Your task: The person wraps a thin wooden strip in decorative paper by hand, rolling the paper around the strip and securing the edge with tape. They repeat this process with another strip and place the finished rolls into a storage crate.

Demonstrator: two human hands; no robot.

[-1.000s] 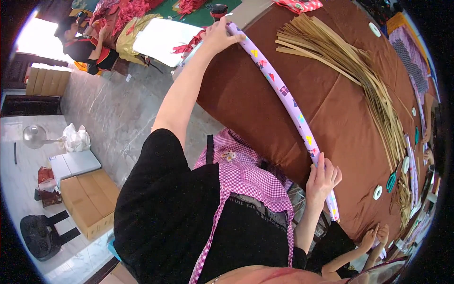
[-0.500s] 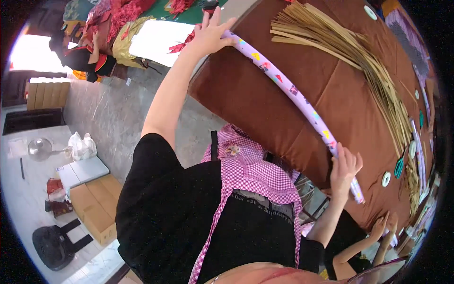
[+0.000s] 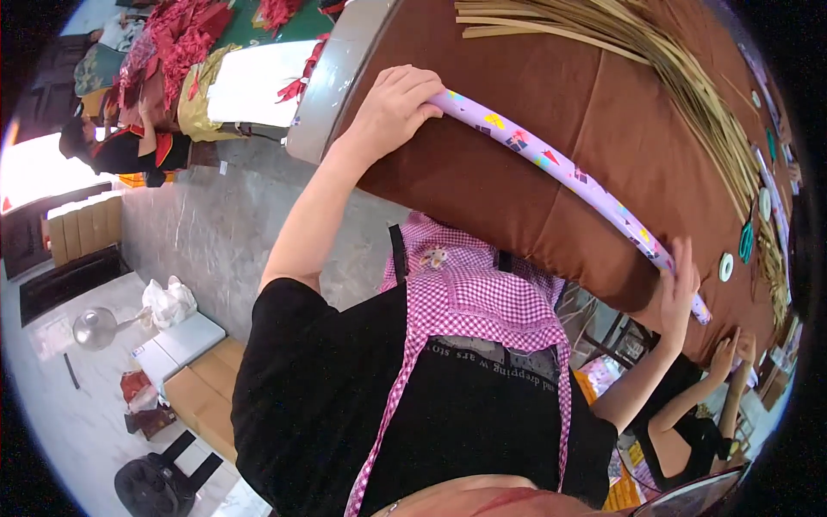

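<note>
Head view: a purple roll point(image 3: 560, 168) lies on the bench point(image 3: 482, 177); the left hand point(image 3: 396, 108) curves over its left end, grip unclear, the right hand point(image 3: 679, 291) rests open near its right end. Even pressure should keep it straight.

Glare whites out the left opening point(image 3: 39, 168), and edges bend near the rim.

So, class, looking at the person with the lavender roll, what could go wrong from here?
The lavender roll might roll off the nearby edge of the brown-covered table if the left hand and right hand ease off. Its right end lies near a co-worker's hands, so it could bump them.
</note>
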